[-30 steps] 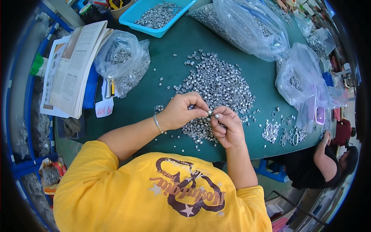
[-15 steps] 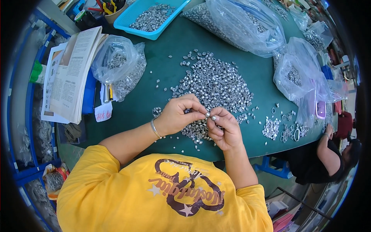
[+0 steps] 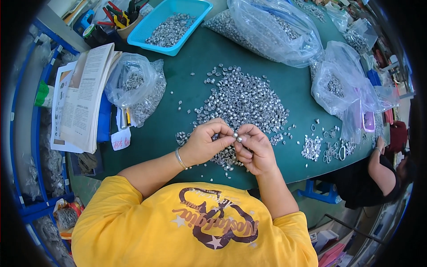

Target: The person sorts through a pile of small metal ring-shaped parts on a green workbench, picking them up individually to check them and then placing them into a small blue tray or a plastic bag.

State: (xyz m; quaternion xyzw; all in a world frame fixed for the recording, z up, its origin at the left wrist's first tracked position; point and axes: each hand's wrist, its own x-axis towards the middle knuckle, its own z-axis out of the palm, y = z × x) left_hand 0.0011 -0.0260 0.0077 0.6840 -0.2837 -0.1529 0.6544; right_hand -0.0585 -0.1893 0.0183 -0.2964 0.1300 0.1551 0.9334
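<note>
Over the near edge of a heap of small silvery metal pieces (image 3: pixel 249 98), my two hands meet fingertip to fingertip. My left hand (image 3: pixel 207 142), with a bangle on its wrist, pinches a small rounded metal piece (image 3: pixel 235 134) between thumb and forefinger. Just beside it, my right hand (image 3: pixel 255 151) pinches a second small metal piece (image 3: pixel 239 139); its other fingers curl inward. The two pieces sit close together; whether they touch is hard to tell. Many heap pieces look like hollow oval cups, some with the open side up.
A blue basket (image 3: pixel 171 49) of metal pieces stands at the far left, and clear bags (image 3: pixel 275 35) of parts lie behind. Left are a bagged pile (image 3: pixel 149 98) and papers (image 3: pixel 82 98). Small piles (image 3: pixel 311 147) and rings (image 3: pixel 331 153) lie right, near another person (image 3: pixel 378 178).
The two pinched pieces have come closer together, and my right hand has shifted slightly left and down. The whole view has tilted a little, showing more of the far left corner.
</note>
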